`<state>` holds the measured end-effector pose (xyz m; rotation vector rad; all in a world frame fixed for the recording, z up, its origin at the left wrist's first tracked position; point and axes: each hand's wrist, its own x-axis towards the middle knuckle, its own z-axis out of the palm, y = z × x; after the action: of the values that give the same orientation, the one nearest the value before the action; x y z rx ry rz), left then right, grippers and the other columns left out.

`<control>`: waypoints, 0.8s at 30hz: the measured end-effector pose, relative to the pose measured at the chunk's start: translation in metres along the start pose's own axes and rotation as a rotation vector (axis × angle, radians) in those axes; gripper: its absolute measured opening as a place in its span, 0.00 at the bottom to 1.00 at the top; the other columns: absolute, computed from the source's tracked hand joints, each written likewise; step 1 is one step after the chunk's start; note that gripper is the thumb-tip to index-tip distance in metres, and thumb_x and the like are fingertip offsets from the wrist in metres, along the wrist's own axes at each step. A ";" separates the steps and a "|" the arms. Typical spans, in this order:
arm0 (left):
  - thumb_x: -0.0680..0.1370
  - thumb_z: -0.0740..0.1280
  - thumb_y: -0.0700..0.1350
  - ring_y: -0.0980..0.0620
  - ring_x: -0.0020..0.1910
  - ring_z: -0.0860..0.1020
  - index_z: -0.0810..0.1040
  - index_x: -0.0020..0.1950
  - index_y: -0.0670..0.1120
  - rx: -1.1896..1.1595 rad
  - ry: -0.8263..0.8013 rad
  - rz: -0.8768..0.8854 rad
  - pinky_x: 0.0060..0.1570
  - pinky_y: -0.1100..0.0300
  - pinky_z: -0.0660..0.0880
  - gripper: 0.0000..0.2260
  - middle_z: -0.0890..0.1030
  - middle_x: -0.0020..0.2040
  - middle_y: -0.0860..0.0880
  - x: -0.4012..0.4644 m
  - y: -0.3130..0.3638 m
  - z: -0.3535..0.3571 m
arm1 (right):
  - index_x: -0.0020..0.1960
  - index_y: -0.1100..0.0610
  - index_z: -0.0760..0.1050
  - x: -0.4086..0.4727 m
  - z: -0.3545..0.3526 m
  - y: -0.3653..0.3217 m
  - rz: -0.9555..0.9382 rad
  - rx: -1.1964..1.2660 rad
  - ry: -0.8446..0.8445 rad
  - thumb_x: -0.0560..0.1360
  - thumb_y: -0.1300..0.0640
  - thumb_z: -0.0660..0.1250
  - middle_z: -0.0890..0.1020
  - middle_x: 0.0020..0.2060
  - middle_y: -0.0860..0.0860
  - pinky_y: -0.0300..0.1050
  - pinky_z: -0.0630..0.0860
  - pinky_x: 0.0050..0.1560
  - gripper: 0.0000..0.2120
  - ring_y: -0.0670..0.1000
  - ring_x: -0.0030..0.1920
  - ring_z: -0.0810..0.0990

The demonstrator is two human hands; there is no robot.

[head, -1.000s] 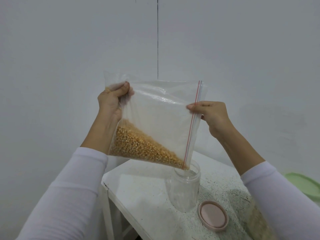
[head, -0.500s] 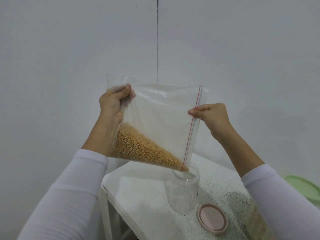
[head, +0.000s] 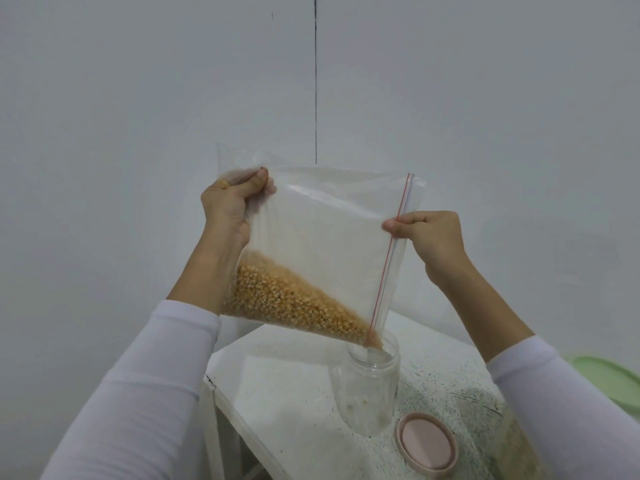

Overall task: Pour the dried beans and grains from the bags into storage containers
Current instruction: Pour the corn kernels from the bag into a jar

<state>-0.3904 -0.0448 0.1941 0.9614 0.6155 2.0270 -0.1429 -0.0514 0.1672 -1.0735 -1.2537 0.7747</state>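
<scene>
A clear zip bag (head: pixel 322 237) with a red seal line hangs tilted above the table, yellow corn kernels (head: pixel 294 303) heaped in its lower part. My left hand (head: pixel 232 206) grips the bag's upper left corner. My right hand (head: pixel 429 237) pinches the bag's mouth edge at the red seal. The bag's lowest corner dips into the mouth of a clear plastic jar (head: pixel 367 393) standing upright on the table. A few kernels lie on the jar's bottom.
The jar's pink lid (head: pixel 427 445) lies on the white speckled table (head: pixel 284 393) to the right of the jar. A green lid or bowl (head: pixel 609 379) shows at the right edge. Another bag of grain (head: pixel 523 448) lies under my right arm. A white wall is close behind.
The bag has come down a little, and its lower corner now sits in the jar's mouth. A few kernels have dropped into the jar. Both hands keep their hold.
</scene>
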 end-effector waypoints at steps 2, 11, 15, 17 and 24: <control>0.71 0.69 0.29 0.52 0.27 0.80 0.78 0.42 0.35 0.006 0.003 0.008 0.34 0.63 0.78 0.03 0.81 0.28 0.47 -0.001 0.000 0.001 | 0.40 0.59 0.82 0.000 0.000 0.000 0.003 0.005 0.009 0.66 0.62 0.77 0.83 0.41 0.53 0.38 0.67 0.52 0.05 0.50 0.50 0.80; 0.71 0.71 0.29 0.52 0.28 0.80 0.79 0.41 0.35 0.040 0.033 0.023 0.35 0.63 0.79 0.04 0.81 0.28 0.47 -0.004 0.003 0.003 | 0.39 0.59 0.82 0.004 0.001 0.001 0.002 0.005 -0.003 0.66 0.62 0.77 0.83 0.40 0.53 0.38 0.67 0.52 0.05 0.49 0.49 0.79; 0.71 0.70 0.29 0.52 0.28 0.80 0.78 0.40 0.36 0.056 0.033 0.024 0.35 0.63 0.79 0.04 0.81 0.28 0.47 -0.004 0.001 0.002 | 0.42 0.62 0.83 0.005 0.000 0.002 0.008 -0.004 -0.034 0.66 0.62 0.77 0.84 0.40 0.55 0.37 0.66 0.51 0.07 0.49 0.49 0.80; 0.71 0.70 0.30 0.52 0.28 0.80 0.78 0.41 0.36 0.090 0.014 0.031 0.36 0.63 0.79 0.04 0.81 0.28 0.47 -0.005 0.002 0.000 | 0.42 0.62 0.83 0.004 0.000 0.003 0.017 0.016 -0.027 0.65 0.62 0.77 0.84 0.40 0.54 0.38 0.66 0.52 0.07 0.49 0.50 0.80; 0.71 0.70 0.30 0.51 0.29 0.81 0.78 0.40 0.36 0.157 0.006 0.027 0.37 0.63 0.79 0.04 0.81 0.28 0.47 -0.005 0.006 -0.003 | 0.45 0.63 0.83 0.003 -0.002 0.003 0.017 0.046 -0.039 0.66 0.62 0.76 0.84 0.41 0.53 0.33 0.64 0.49 0.09 0.41 0.44 0.78</control>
<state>-0.3940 -0.0531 0.1943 1.0609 0.7782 2.0293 -0.1397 -0.0479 0.1658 -1.0374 -1.2551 0.8367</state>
